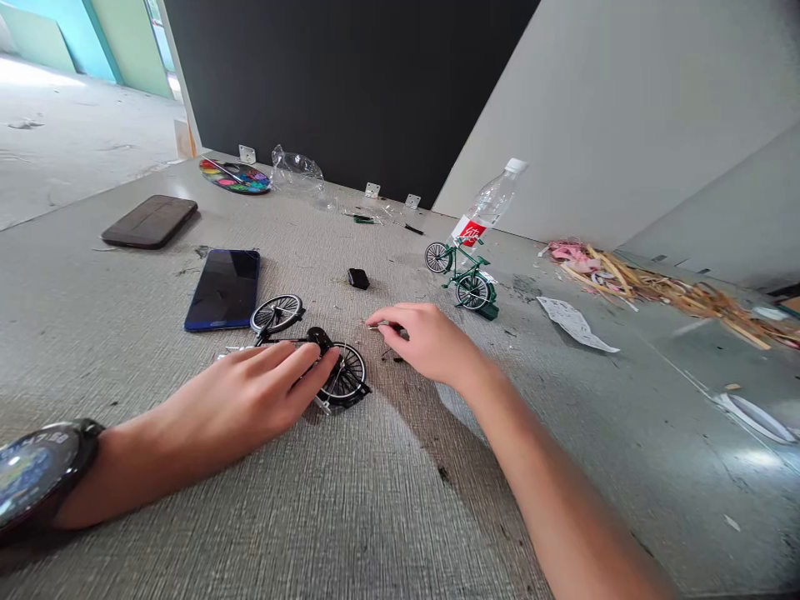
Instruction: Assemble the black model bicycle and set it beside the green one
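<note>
A black model bicycle (275, 315) with silver-rimmed spoked wheels lies on its side on the grey textured board. Across its frame rests my left hand (268, 379), fingers closed on it near the rear wheel (346, 372) and covering the bike's middle. Just right of that wheel, my right hand (425, 337) is low over the board, thumb and forefinger pinched at a thin pale piece (373, 327) too small to name. Tiny dark parts (392, 357) lie beneath the right hand. A green model bicycle (462, 275) stands upright beyond it.
A blue phone (223, 287), a brown case (150, 221) and a small black block (358, 278) lie around. Farther back are a paint palette (241, 177), clear plastic packaging (297, 171) and a bottle (497, 200). A paper sheet (575, 323) and wood strips (662, 287) are rightward.
</note>
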`<state>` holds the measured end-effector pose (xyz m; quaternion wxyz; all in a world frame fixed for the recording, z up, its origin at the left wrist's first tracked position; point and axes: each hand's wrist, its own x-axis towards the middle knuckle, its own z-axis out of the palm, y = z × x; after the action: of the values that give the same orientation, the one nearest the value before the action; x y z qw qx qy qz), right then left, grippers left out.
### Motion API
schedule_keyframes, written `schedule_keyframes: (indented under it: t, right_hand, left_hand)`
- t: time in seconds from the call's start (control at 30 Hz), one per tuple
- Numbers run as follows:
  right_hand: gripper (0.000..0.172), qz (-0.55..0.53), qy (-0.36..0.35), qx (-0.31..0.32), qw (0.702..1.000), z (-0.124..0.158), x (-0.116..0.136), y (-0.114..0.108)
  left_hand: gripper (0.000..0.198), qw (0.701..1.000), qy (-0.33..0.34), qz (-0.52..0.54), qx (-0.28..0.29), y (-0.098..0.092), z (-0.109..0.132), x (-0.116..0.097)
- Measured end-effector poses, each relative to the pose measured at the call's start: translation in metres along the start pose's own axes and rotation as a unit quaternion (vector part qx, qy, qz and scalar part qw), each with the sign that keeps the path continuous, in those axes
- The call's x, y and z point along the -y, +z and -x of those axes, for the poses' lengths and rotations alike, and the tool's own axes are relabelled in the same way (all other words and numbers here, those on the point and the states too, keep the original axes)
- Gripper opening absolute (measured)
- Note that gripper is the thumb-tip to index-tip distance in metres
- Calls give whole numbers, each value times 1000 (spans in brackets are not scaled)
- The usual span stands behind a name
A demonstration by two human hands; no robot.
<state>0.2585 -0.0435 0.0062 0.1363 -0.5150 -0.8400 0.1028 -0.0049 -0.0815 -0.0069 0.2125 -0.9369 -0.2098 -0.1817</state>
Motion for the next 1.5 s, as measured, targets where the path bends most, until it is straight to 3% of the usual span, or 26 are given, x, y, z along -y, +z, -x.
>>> schedule_keyframes:
  t: [0.8, 1.1, 1.5]
  right_hand:
    - [36, 8, 16, 7, 1000, 1, 1, -2]
    - [31, -56, -29, -48, 997, 6, 18, -19]
    - [34, -100, -59, 53, 992, 14, 38, -29]
  left_hand:
    - [45, 1000, 0, -5, 0, 2, 1, 0]
    - [43, 1000, 0, 2, -6, 2, 2, 1]
    - [35, 1000, 0, 18, -17, 1, -3, 4]
